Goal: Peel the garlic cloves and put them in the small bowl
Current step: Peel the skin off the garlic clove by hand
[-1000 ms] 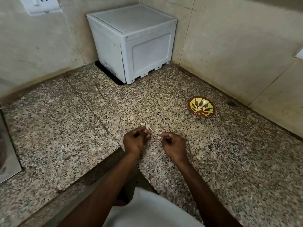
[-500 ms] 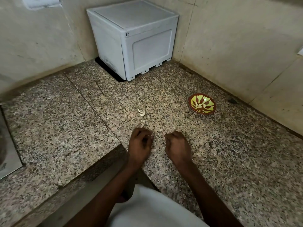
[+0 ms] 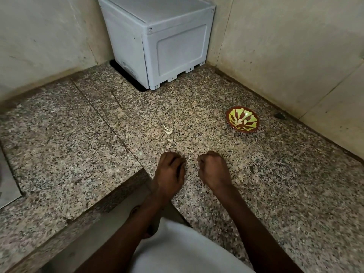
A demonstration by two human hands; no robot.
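On the speckled granite counter (image 3: 275, 184), a small pale piece of garlic (image 3: 168, 129) lies loose; I cannot tell whether it is clove or skin. The small red-brown bowl (image 3: 229, 113), with a yellow-green pattern inside, sits to its right near the wall. Against that pattern I cannot make out anything in the bowl. My left hand (image 3: 171, 172) rests knuckles-up below the piece, fingers curled under, with nothing showing in it. My right hand (image 3: 213, 170) is a closed fist beside it, a small gap between the two. What it holds is hidden.
A grey plastic box (image 3: 157, 36) fills the back corner between two beige walls. The counter's front edge (image 3: 126, 186) steps inward just left of my hands. A metal surface (image 3: 7, 184) shows at the far left. A dark spot (image 3: 279, 115) lies by the right wall.
A second ago both hands pinched white bits of garlic at their fingertips. The left hand's bit now lies on the counter farther away, and both hands have curled and drawn back toward me.
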